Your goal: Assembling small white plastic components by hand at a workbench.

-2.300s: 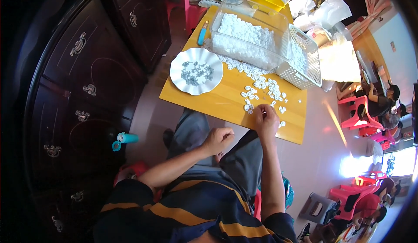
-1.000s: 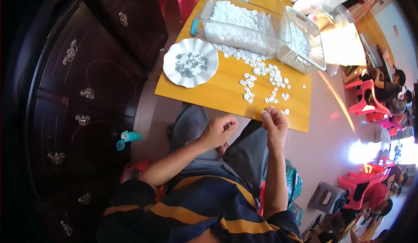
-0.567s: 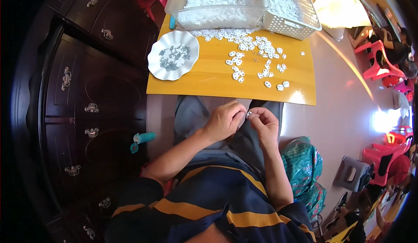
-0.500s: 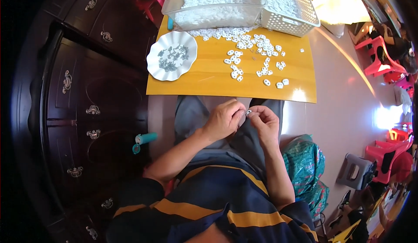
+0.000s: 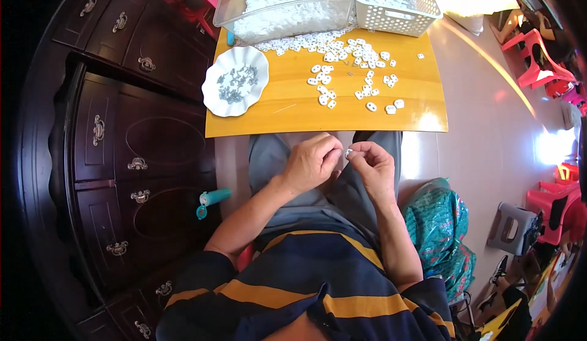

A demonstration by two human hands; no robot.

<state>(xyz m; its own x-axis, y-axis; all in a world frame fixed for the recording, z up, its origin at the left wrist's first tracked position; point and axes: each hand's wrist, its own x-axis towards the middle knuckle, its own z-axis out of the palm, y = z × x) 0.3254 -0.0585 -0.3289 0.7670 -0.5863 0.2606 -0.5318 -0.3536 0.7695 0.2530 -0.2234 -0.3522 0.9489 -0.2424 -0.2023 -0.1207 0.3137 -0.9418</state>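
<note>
Above my lap, just off the table's near edge, my right hand pinches a small white piece between thumb and fingertips. Close to its left, my left hand has its thumb and fingers pressed together; whatever they grip is too small to make out. Small white pieces with dark holes lie loose and in little groups on the yellow wooden table. At its left side stands a white wavy-rimmed dish with many tiny dark grey bits in it.
A clear plastic bin and a cream perforated basket, both full of white pieces, stand at the table's far side. Dark drawers line the left. A green bag lies right of my legs; a teal bottle is left.
The view has shifted slightly, so table and containers sit a little differently in the picture. Both hands stay close together, the white piece still in my right fingertips.
</note>
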